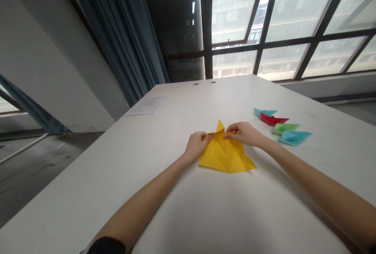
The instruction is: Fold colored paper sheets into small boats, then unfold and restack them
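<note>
A creased sheet of yellow origami paper (225, 155) is between my hands at the middle of the white table (182, 199). Along its far edge runs a folded strip, with a pointed flap sticking up behind it. My left hand (197, 143) pinches the left end of this strip, thumb on top. The fingers of my right hand (244, 133) grip the strip farther right, thumb and fingertips pressed together. The near part of the paper spreads toward me, its right corner pointing outward. Fingertips under the fold are partly hidden.
Right of my hands lie folded paper boats: a far blue one (264, 112), a red one (273, 119), a green one (284, 128) and a near blue one (295, 138). A printed sheet (147, 106) rests at the table's left edge. Windows and a curtain stand beyond.
</note>
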The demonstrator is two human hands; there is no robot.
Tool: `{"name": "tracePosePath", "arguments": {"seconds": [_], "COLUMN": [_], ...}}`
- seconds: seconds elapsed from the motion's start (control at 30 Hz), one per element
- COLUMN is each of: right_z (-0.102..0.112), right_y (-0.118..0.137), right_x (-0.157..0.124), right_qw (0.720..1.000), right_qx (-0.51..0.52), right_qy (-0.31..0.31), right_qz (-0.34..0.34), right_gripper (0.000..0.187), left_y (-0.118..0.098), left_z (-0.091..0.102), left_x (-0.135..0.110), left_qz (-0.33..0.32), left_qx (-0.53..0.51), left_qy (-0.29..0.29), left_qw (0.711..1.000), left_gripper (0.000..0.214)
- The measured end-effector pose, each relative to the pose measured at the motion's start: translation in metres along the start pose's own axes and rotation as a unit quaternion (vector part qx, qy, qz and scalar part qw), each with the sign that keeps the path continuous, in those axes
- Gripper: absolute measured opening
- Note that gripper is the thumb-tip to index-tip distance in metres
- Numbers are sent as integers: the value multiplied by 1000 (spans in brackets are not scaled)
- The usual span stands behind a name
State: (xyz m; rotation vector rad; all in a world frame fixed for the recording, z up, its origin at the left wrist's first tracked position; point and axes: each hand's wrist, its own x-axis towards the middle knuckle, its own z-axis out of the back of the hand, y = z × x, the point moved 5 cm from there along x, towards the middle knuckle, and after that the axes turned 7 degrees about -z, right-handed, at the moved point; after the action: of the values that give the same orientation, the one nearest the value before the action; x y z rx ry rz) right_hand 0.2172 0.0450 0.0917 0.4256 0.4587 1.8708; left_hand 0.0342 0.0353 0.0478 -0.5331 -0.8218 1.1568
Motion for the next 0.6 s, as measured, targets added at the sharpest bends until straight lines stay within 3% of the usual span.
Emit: {"name": "tracePosePath", "arguments": {"seconds": [0.13, 0.27, 0.4, 0.6], "right_z": [3, 2, -2, -6], "right_y": [4, 11, 11, 7], "right_x": [-3, -5, -5, -2], "right_qw": [999, 997, 995, 988], "right_qx": [-41, -67, -84, -97], "right_qy": [-28, -9, 20, 47], "right_qz": [-2, 26, 41, 107], "right_gripper": [21, 22, 34, 24], "left_y": [15, 24, 15, -3], "left_z": [-9, -16, -16, -12], "left_x": [0, 1, 0, -3], "left_qz": [81, 122, 71, -22], "left_qx": [-65, -119, -134, -138], "left_qy": [22, 39, 67, 123], "left_qw": [994, 985, 986, 982], "left_gripper": [34, 32, 37, 39]}}
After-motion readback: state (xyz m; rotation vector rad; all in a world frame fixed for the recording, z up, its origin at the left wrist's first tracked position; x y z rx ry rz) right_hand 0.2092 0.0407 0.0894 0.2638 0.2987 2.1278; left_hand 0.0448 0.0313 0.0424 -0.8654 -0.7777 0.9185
